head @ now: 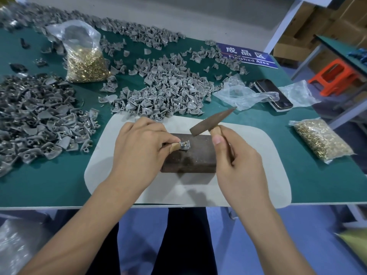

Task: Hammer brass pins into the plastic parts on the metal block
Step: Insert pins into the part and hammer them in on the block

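Head view, near to far: right hand (236, 165) wrapped around hammer (210, 124) handle, head raised just right of and above plastic part (184, 145); left hand (143, 147) pinching that part on metal block (190, 155), brass pin (185, 144) upright in it; beyond, loose grey parts (168, 92).

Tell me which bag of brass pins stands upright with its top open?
The bag of brass pins at the far left, beyond the grey plastic parts. It stands tall with its mouth gaping, whereas the other bag, on the right, lies flat on the table.
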{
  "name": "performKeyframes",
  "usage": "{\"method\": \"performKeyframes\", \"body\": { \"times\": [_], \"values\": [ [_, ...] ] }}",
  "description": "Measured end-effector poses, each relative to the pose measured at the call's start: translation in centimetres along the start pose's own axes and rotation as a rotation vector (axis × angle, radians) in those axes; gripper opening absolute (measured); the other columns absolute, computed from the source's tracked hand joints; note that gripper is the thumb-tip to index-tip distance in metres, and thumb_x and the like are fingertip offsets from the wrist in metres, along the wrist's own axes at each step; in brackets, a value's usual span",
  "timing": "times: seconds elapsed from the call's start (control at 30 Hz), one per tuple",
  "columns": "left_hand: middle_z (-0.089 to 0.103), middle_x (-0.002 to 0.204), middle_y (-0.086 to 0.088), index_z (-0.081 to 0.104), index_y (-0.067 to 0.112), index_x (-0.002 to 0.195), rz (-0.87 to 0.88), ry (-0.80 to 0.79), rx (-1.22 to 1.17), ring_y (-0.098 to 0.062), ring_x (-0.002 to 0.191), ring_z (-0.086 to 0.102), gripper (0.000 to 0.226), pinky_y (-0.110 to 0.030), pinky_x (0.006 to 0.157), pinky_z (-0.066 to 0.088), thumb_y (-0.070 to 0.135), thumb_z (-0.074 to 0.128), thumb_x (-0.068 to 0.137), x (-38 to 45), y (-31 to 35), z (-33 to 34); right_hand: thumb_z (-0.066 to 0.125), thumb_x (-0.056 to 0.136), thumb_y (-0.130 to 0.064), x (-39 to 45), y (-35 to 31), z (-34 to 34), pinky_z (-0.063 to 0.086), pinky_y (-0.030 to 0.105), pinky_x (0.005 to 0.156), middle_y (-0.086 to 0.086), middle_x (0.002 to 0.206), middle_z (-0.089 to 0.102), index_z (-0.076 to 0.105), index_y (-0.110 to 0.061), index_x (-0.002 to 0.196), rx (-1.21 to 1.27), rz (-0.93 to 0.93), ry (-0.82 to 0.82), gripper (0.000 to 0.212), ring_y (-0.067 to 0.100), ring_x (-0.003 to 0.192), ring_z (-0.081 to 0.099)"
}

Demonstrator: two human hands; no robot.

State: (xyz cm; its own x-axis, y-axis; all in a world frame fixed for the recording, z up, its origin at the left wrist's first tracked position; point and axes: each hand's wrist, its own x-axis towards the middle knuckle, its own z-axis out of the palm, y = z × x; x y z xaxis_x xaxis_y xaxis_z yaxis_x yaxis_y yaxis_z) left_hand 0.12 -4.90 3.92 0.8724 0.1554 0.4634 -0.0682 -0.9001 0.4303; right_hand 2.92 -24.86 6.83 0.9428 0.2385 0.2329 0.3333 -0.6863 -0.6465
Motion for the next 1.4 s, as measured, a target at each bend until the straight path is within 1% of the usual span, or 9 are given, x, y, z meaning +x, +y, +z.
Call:
{"method": "performKeyframes", "body": {
  "times": [0.13, 0.3, 0.63, 0.73, 0.87, 1.0, 1.13, 1.23, 1.4],
  "values": [
    [0.066, 0.077, 0.016, 0.081, 0.035, 0.087, 0.024, -0.003, -0.018, -0.022, 0.09, 0.059, 0.009, -0.035, 0.072, 0.038, 0.041, 0.08, 0.08, 0.2, -0.3, -0.1, 0.04, 0.106, -0.049, -0.3, -0.1, 0.2, 0.043, 0.04, 0.057, -0.016, 0.064, 0.051, 0.056, -0.04, 0.103, -0.092, -0.015, -0.085, 0.019, 0.015, 0.06, 0.045],
    [0.066, 0.076, 0.016, 0.081, 0.034, 0.086, 0.044, -0.011, -0.033, -0.022, 0.09, 0.059, 0.007, -0.033, 0.07, 0.038, 0.039, 0.081, 0.08, 0.2, -0.4, -0.2, 0.04, 0.106, -0.047, -0.5, -0.3, 0.3, 0.043, 0.04, 0.058, -0.015, 0.065, 0.051, 0.058, -0.038, 0.104, -0.016, 0.005, -0.009, 0.02, 0.014, 0.061, 0.046],
    [0.07, 0.079, 0.016, 0.081, 0.033, 0.086, 0.136, -0.028, -0.033, -0.019, 0.091, 0.06, 0.01, -0.028, 0.071, 0.035, 0.041, 0.081, 0.08, 0.8, -1.4, -0.5, 0.034, 0.103, -0.055, 0.2, -1.0, -0.7, 0.051, 0.044, 0.063, -0.003, 0.07, 0.06, 0.053, -0.042, 0.11, -0.246, -0.033, -0.095, 0.025, 0.032, 0.072, 0.056],
    [0.069, 0.079, 0.017, 0.082, 0.033, 0.087, 0.137, -0.032, -0.037, -0.019, 0.09, 0.06, 0.01, -0.028, 0.071, 0.035, 0.04, 0.081, 0.08, 0.9, -1.5, -0.5, 0.035, 0.104, -0.055, 0.2, -1.1, -0.7, 0.048, 0.041, 0.061, -0.005, 0.071, 0.062, 0.057, -0.041, 0.118, -0.147, -0.018, 0.025, 0.03, 0.027, 0.071, 0.057],
    [0.069, 0.079, 0.017, 0.082, 0.033, 0.088, 0.148, -0.038, -0.03, -0.019, 0.09, 0.06, 0.01, -0.028, 0.069, 0.037, 0.039, 0.082, 0.08, 1.0, -1.7, -0.4, 0.034, 0.103, -0.055, -0.1, -1.3, -0.4, 0.052, 0.044, 0.063, -0.003, 0.068, 0.058, 0.053, -0.042, 0.11, -0.235, -0.044, -0.108, 0.024, 0.031, 0.07, 0.056],
    [0.069, 0.079, 0.017, 0.082, 0.033, 0.087, 0.156, -0.036, -0.049, -0.017, 0.09, 0.059, 0.01, -0.029, 0.069, 0.039, 0.039, 0.082, 0.079, 0.9, -1.9, -0.3, 0.036, 0.103, -0.054, -0.1, -1.1, -0.4, 0.05, 0.042, 0.064, -0.006, 0.076, 0.066, 0.058, -0.042, 0.12, -0.145, -0.016, 0.027, 0.03, 0.028, 0.074, 0.06],
    [0.069, 0.079, 0.017, 0.081, 0.033, 0.086, 0.182, -0.035, -0.051, -0.018, 0.09, 0.06, 0.009, -0.033, 0.067, 0.047, 0.039, 0.082, 0.08, 1.0, -2.2, -0.3, 0.034, 0.103, -0.055, -0.1, -1.4, -0.3, 0.052, 0.043, 0.065, -0.004, 0.07, 0.061, 0.055, -0.043, 0.116, -0.226, -0.041, -0.084, 0.027, 0.031, 0.072, 0.057],
    [0.069, 0.079, 0.017, 0.081, 0.033, 0.086, 0.192, -0.03, -0.048, -0.019, 0.091, 0.061, 0.008, -0.035, 0.067, 0.049, 0.037, 0.083, 0.08, 1.1, -2.3, -0.2, 0.037, 0.104, -0.054, 0.1, -1.2, -0.3, 0.05, 0.04, 0.065, -0.007, 0.077, 0.067, 0.058, -0.044, 0.121, -0.128, -0.001, 0.041, 0.029, 0.024, 0.075, 0.059],
    [0.07, 0.079, 0.017, 0.082, 0.031, 0.087, 0.191, -0.032, -0.052, -0.019, 0.09, 0.061, 0.009, -0.036, 0.066, 0.049, 0.036, 0.084, 0.08, 1.1, -2.4, -0.3, 0.036, 0.103, -0.055, -0.1, -1.4, -0.2, 0.048, 0.04, 0.061, -0.006, 0.065, 0.055, 0.057, -0.043, 0.113, -0.206, -0.019, -0.043, 0.026, 0.026, 0.069, 0.054]
  ]
}}
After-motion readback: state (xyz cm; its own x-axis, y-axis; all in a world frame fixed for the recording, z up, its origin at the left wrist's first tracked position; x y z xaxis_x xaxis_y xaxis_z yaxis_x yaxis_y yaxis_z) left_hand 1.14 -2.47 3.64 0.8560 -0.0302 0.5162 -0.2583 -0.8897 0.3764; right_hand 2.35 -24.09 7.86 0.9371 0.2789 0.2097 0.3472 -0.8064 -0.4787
